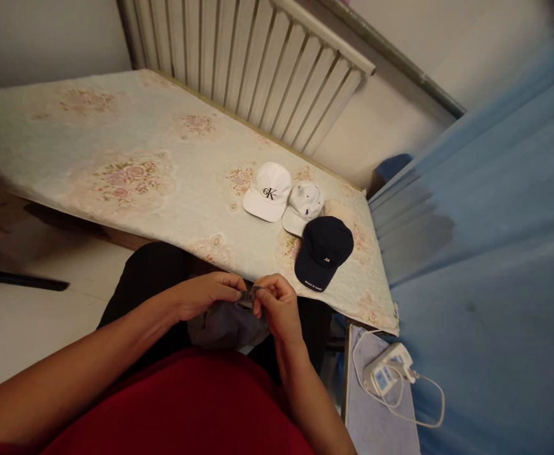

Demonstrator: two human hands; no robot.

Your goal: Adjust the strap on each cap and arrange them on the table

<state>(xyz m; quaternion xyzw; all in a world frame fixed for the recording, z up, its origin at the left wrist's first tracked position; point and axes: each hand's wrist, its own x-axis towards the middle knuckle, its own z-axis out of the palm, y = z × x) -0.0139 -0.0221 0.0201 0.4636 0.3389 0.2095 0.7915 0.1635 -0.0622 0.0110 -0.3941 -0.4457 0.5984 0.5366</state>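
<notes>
A grey cap [227, 325] rests in my lap, its strap [247, 297] raised between my two hands. My left hand [213, 294] pinches one end of the strap with thumb and fingers. At the other end, my right hand [279, 306] is closed on the strap, fingers curled. Beyond my knees a white cap with black letters [268, 189] lies on the flowered cover. Beside it are a smaller white cap [304, 203], a dark navy cap [325, 248] and a beige cap-like item [339, 213], partly hidden behind the navy one.
The flowered table cover [172, 170] stretches ahead, with a radiator [258, 69] behind it. A blue curtain [486, 240] hangs on the right. A white power strip [388, 370] with a looped cable sits on a small stand [376, 436] at lower right.
</notes>
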